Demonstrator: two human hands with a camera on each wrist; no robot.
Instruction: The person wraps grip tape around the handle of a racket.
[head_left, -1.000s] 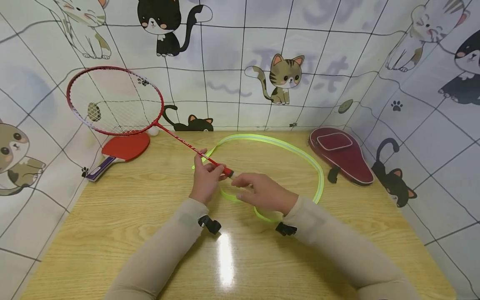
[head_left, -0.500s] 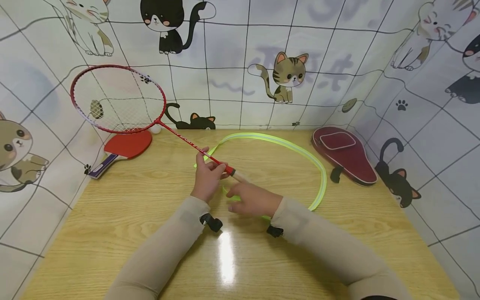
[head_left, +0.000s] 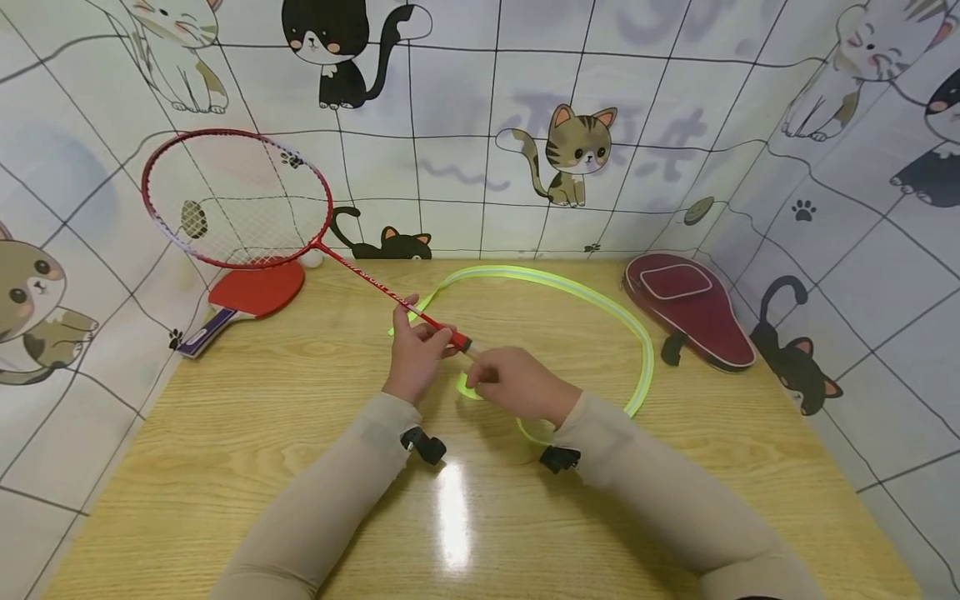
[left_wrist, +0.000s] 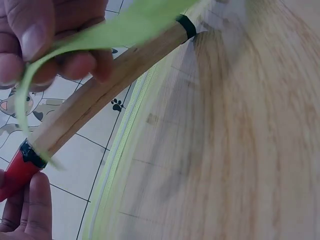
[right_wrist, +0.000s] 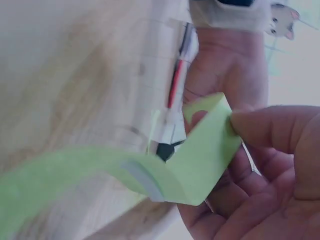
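A red badminton racket (head_left: 365, 278) slants over the table, its strung head at the far left. My left hand (head_left: 413, 358) holds it by the red cone just above the handle. The handle (left_wrist: 105, 92) is bare wood with dark bands at its ends. Between thumb and fingers, my right hand (head_left: 525, 385) pinches a neon yellow-green tape (right_wrist: 205, 155) with a grey stripe, close beside the handle. In the left wrist view the held tape (left_wrist: 125, 30) crosses in front of the wood. The rest of the tape loops over the table behind and beneath the right wrist.
A red table tennis bat (head_left: 258, 289) lies at the back left, with a white ball (head_left: 311, 259) behind it. At the back right sits a dark red bat case (head_left: 686, 312). Walls with printed cats (head_left: 577, 154) enclose the wooden table (head_left: 300, 467).
My right hand dipped toward the near left with loose fingers, then came back up beside the handle, now pinching the tape. The tape's near part has lifted. The left hand keeps its hold.
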